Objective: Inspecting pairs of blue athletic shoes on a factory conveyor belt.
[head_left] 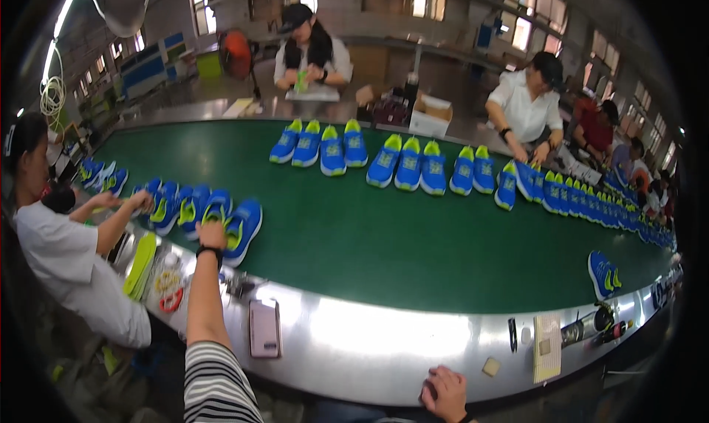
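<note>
My left arm, in a striped sleeve with a dark wristband, stretches over the metal edge of the bench. My left hand [212, 235] is closed at the heel opening of a blue sports shoe [217, 201] with a lime lining; its fingertips are partly hidden. Right beside it stands another blue sports shoe [249, 220] with a white sole. My right hand [444, 393] is low at the near edge of the bench, loosely bent with nothing visible in it. A small beige block [491, 366] lies near that hand.
A green belt [354, 246] carries rows of blue shoes [410, 164]. On the metal ledge [391, 331] lie a phone [264, 327], lime insoles [140, 266], a red ring-shaped item [171, 300], a notepad [546, 348] and bottles. A person [66, 238] works at left; others work across the belt.
</note>
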Motion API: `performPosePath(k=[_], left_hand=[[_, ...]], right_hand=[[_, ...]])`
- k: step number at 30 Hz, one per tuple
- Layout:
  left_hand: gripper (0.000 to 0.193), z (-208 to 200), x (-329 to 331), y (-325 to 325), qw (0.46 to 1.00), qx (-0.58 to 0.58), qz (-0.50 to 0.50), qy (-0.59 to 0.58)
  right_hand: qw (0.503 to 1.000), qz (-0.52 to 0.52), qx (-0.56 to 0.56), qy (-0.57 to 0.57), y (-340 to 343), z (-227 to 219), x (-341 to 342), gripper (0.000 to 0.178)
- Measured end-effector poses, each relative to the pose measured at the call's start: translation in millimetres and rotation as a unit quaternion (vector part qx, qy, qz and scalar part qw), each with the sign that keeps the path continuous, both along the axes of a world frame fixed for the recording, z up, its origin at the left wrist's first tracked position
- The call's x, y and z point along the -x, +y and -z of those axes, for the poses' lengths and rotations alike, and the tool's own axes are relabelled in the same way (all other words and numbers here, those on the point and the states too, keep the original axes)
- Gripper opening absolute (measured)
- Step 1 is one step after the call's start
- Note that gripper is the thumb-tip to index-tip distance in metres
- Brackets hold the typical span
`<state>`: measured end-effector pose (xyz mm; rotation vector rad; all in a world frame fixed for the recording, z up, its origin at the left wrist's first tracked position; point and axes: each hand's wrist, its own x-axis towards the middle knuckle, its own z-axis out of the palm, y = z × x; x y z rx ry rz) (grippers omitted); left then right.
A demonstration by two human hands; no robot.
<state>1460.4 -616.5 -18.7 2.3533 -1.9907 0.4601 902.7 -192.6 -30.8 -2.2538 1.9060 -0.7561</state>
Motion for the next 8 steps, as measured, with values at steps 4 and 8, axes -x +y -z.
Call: performPosePath(k=[4,8], left_hand=[[0.025,-29.6,39.5,30.8,0.99,-0.031,0.083,0.106],[0.028,-42.0,91.7,97.3,0.975,0.028,0.179,0.132]], right_hand=[[1.0,-0.008,-0.002,0.029,2.7,12.0,1.6,0.024],[1.0,-0.023,-0.013,-0.013,-2.3,8.7,-2.3,0.03]])
